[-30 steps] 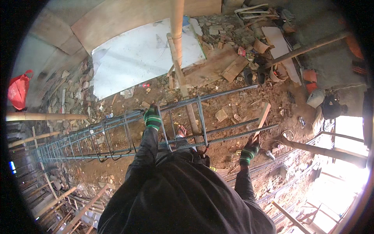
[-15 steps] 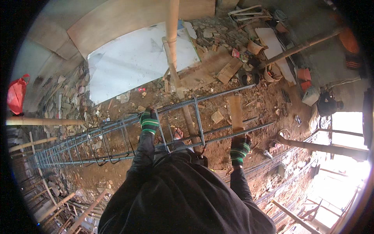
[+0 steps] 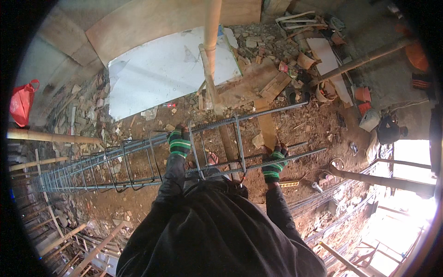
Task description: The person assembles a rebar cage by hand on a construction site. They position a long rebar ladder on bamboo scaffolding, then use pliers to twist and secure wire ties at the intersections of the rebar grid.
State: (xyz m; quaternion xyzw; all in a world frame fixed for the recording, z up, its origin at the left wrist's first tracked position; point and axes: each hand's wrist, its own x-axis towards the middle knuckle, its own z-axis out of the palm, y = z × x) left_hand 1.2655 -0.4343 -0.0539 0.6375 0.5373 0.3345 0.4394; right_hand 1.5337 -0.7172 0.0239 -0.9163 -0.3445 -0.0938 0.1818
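Note:
A long rebar cage (image 3: 150, 157) of steel bars tied with rectangular stirrups (image 3: 239, 138) runs across in front of me, narrowing toward the far left. My left hand (image 3: 179, 140), in a green-and-black striped knit glove with bare fingertips, is closed around the cage's far upper bar beside a stirrup. My right hand (image 3: 275, 164), gloved alike, is closed at the near end of a flat wooden board (image 3: 266, 127), by the cage's near bar. The board slants away from me across the cage's open right end. The right fingers are partly hidden.
A bamboo post (image 3: 212, 41) rises ahead beside a large white sheet (image 3: 157, 74) on rubble. Buckets and scrap lie at the far right; a bamboo pole (image 3: 383, 177) juts in at right. Long loose bars (image 3: 304, 205) lie at near right. A yellow strip (image 3: 289, 184) is beside my right hand.
My right hand has moved left and away from me with the wooden board, whose far end now reaches past the cage's far bar. My left hand keeps its hold on the cage.

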